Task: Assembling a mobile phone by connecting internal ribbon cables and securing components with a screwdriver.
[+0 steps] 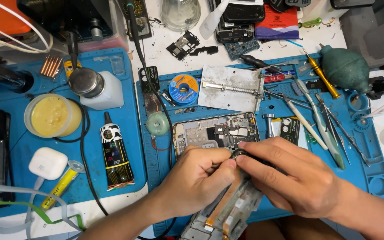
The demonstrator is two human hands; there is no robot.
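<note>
My left hand [196, 178] and my right hand [290, 175] meet at the lower middle, fingertips pinching a small dark round part [238, 155] between them. Under the hands lies an opened phone frame [210, 133] with its circuit board exposed. A second opened phone body [232, 209] with an orange flex strip runs down to the bottom edge beneath my hands. Which hand bears the small part's weight I cannot tell; both touch it.
A blue work mat [272, 102] carries a metal plate [230, 86], tweezers and pry tools [330, 120], a screwdriver [321, 73], a solder wick spool [183, 89] and a green air blower [345, 66]. On the left mat: a black glue tube [115, 155], a flux jar [52, 115], a white bottle [101, 89], an earbud case [47, 163].
</note>
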